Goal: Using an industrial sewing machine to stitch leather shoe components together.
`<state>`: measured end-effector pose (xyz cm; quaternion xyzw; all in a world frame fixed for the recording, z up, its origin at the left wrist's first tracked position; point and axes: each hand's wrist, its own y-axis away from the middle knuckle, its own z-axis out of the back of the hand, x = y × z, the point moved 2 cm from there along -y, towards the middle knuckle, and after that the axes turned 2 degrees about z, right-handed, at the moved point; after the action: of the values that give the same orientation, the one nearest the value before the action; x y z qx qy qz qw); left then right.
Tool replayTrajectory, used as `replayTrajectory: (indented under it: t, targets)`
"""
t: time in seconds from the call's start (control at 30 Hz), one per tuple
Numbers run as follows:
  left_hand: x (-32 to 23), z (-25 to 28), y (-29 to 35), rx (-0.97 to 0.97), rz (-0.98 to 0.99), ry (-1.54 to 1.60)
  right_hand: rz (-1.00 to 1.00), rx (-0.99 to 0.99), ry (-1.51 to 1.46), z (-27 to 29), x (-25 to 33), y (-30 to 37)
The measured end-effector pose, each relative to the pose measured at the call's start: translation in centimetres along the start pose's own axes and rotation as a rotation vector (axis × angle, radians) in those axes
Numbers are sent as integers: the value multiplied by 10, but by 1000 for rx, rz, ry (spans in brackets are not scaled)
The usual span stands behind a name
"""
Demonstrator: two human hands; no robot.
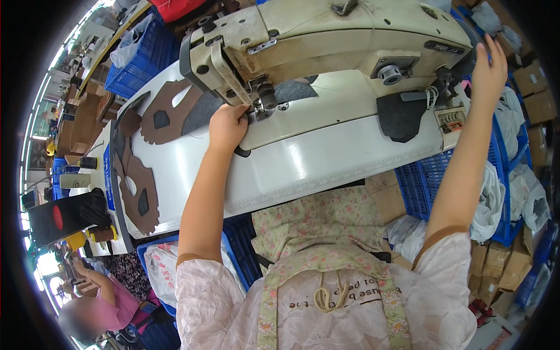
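Observation:
A cream sewing machine (pixel 326 52) stands across the white table. My left hand (pixel 227 126) is closed at its needle and presser foot (pixel 261 105), fingertips bunched together; whatever they may pinch is hidden. Close by that hand, a brown leather-like piece (pixel 157 108) with dark grey patches lies on the table. A dark grey piece (pixel 297 88) shows beyond the needle, under the machine's arm. My right hand (pixel 490 69) rests against the dark handwheel (pixel 464 49) at the machine's right end, its fingers stretched and apart.
More brown cut pieces (pixel 141 195) overlap at the table's left end. A dark grey flap (pixel 402 118) hangs at the machine's right front. Blue crates (pixel 415 185) with plastic bags stand below. Thread spools (pixel 104 234) sit at left, where another person (pixel 114 300) is seated. Cardboard boxes (pixel 534 79) are stacked at right.

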<state>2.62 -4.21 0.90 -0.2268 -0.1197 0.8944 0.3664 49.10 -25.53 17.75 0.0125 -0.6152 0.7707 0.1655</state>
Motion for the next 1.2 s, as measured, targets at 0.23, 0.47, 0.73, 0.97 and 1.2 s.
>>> replayTrajectory:
  t: [0.23,0.47,0.73,0.97,1.2]
  targets:
    - [-1,1,0,3,47,-20,-398,421,75,-43,-126,0]
    - [-3,3,0,17,66,32,-412,408,-41,-19,-113,91]
    - [-2,3,0,2,48,34,-472,209,-110,-25,-97,16]
    - [-2,4,0,-35,31,93,-436,248,-19,-25,-89,104]
    - [-2,3,0,23,74,8,-467,100,-212,-29,-98,64]
